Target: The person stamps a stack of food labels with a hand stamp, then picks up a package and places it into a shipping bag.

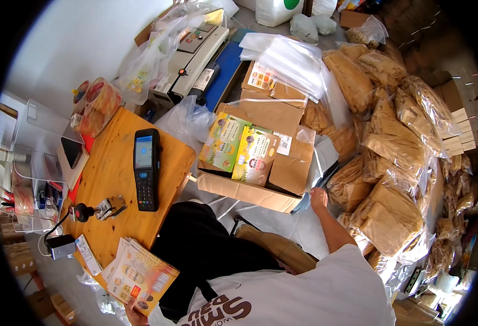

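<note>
At the lower left, my left hand [134, 313] is closed on the near edge of a fanned stack of flat orange-and-yellow printed packets [146, 276], held over the table's near corner. My right hand [319, 199] is at the right near corner of an open cardboard box [244, 191], its fingers curled against the side and partly hidden. Inside the box, a green printed packet [227, 140] stands beside a yellow printed packet [257, 155].
A handheld scanner terminal [146, 171] lies on the wooden table [100, 174], near a black-knobbed metal device [105, 209]. Behind stands a sealing machine [192, 62]. Clear plastic bags [288, 62] lie beyond the box. Bagged brown paper packs [388, 212] are piled at right.
</note>
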`<state>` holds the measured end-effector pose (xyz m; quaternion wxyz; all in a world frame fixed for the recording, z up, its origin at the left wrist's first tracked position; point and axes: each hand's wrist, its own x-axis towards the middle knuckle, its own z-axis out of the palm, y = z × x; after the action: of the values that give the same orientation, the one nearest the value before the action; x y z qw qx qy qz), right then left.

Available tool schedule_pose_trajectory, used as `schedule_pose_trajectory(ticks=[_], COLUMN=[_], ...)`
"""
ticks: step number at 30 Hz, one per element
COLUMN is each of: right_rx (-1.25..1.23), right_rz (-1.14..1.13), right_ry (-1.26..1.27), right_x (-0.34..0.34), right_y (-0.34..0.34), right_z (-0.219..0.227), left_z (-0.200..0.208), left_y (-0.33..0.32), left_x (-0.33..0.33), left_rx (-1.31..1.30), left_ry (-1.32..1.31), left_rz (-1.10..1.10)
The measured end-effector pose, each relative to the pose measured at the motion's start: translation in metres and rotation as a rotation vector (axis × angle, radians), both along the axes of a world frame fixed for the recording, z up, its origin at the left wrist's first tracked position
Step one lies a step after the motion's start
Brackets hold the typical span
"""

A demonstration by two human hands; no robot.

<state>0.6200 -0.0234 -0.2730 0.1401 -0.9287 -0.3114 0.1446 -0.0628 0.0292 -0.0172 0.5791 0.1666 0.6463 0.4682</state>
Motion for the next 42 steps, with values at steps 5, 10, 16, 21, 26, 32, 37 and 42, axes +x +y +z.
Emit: schedule_pose_trajectory(ticks=[5,10,16,21,26,32,37,42], right_rx=[0.186,0.614,0.852,0.854,0.655,0.385,0.041,0.011], right_rz=[0.014,-0.176,-0.091,0.066,0.506,1.277,1.253,1.036], right_ry=[-0.144,-0.274,-0.230,-0.104,0.090,0.391,1.151,1.469], right_x=[0.010,0.030,0.016,-0.025,-0.095,-0.193,-0.251,-0.296], right_y=[0.004,0.023,0.060,0.105,0.126,0.126,0.131,0.119], right_z=[0.018,0.064,0.134,0.202,0.310,0.337,0.335,0.303], left_z=[-0.001,0.003,0.007,0.017,0.027,0.035,0.053,0.055], left_y=[0.002,0.006,0.012,0.003,-0.011,-0.021,-0.020,-0.007], left_x=[-0.002,0.008,0.027,0.037,0.048,0.068,0.079,0.085], left_rx=[-0.031,-0.005,0.033,0.109,0.210,0.274,0.311,0.227], left_ry=[-0.139,-0.081,-0.069,-0.082,-0.044,-0.192,-0.279,-0.199], left_rz=[-0.086,-0.033,-0.015,0.014,0.011,0.111,0.051,-0.336])
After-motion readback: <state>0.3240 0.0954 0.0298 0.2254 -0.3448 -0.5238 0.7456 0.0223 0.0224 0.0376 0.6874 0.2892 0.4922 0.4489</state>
